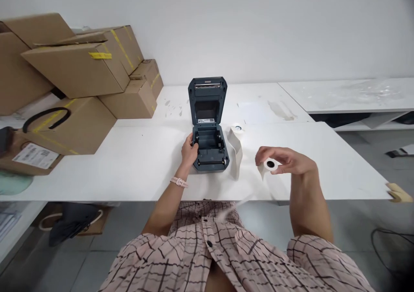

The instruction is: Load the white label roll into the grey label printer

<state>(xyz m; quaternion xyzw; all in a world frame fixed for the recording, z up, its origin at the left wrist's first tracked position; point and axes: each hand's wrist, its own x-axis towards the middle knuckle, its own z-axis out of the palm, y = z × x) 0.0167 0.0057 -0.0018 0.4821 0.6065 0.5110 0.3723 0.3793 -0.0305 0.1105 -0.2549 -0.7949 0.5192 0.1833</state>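
A dark label printer [211, 157] stands on the white table with its lid [207, 98] raised, and no roll shows in its bay. My left hand [189, 149] grips its left side, thumb over the rim and the fingers mostly hidden behind. To the right, above the table, my right hand [284, 159] is closed on a small white label roll [269, 165], its dark core facing me and a short loose end hanging down. Between printer and right hand, another label roll [237, 129] sits with a long strip [237, 156] unrolled toward the front edge.
Cardboard boxes [77, 70] with yellow tape are piled at the left. A white sheet [251, 112] and clear plastic scraps [282, 110] lie near the wall. At the table's right corner is a tan piece [399, 192]. A black cable [384, 231] trails on the floor at right.
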